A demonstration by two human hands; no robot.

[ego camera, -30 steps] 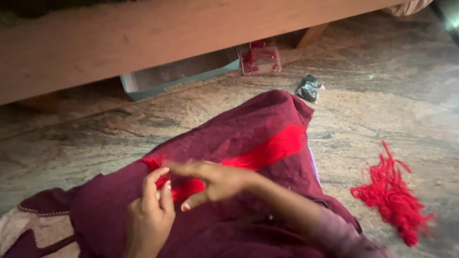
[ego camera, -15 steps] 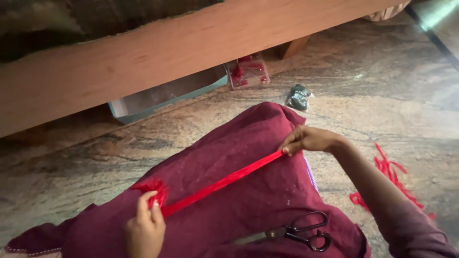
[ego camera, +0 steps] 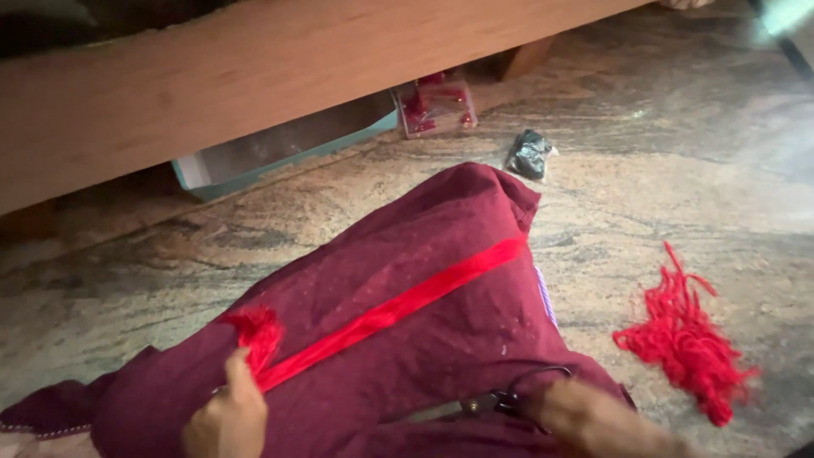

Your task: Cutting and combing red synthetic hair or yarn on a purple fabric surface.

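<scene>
Red thread laid out straight, scissors being taken up

The left hand (ego camera: pixel 225 416) at 7 o'clock pinches the frayed end of the red thread bundle (ego camera: pixel 390 312), which lies in a line across the maroon cloth (ego camera: pixel 424 254) draped over the lap, running up toward 1 o'clock to the cloth's edge. The right hand (ego camera: pixel 593 416), blurred at 5 o'clock, is on the black scissors (ego camera: pixel 509 397) lying on the cloth; whether the fingers have closed on the handles, I cannot tell. By my read, the laying-out is done and no cut is made: the bundle looks whole. A loose heap of red thread (ego camera: pixel 687 348) sits on the stone floor (ego camera: pixel 254 254) at 3 o'clock, well apart. A small dark packet (ego camera: pixel 530 154) and a clear box (ego camera: pixel 437 106) lie near the wooden bed frame (ego camera: pixel 212 76) at 12 o'clock.
</scene>
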